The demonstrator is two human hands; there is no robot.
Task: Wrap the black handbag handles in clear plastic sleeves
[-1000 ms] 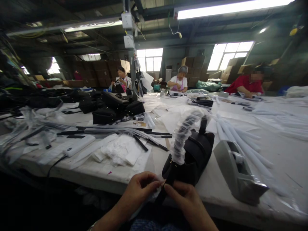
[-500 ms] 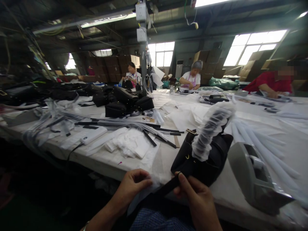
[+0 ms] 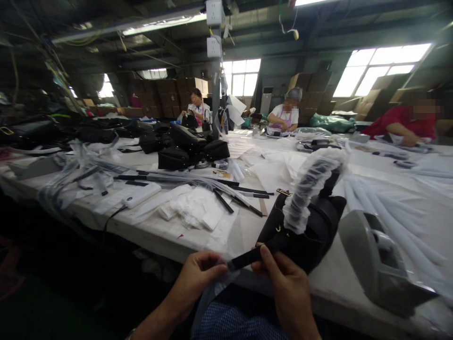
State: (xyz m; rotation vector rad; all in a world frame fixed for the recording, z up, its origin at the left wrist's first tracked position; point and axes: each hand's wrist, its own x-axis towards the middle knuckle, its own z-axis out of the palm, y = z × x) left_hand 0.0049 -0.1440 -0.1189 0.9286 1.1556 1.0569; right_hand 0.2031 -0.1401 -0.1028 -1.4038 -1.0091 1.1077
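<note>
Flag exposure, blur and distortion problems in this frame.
Head view: windows blown out; head view: black bag loses shadow detail, space below the table nearly black; head view: tape dispenser looks stretched, probably by a wide lens; head view: left hand and right hand slightly soft but readable.

We are in a workshop, most likely a factory floor where bags get packed. We see one long white table [image 3: 170,238] shared by several people: one person in a red top [image 3: 394,120] and two in white tops with pink aprons [image 3: 283,122] work along its far side. We have a heap of black bags [image 3: 191,141] on it, plus a nearer bag [image 3: 320,231] with plastic around its handle, loose plastic sleeves [image 3: 385,208] and a tape dispenser [image 3: 380,259]. Behind, we find stacked cardboard boxes [image 3: 152,99]; overhead, tube lights [image 3: 166,25] and bare roof beams.
</note>
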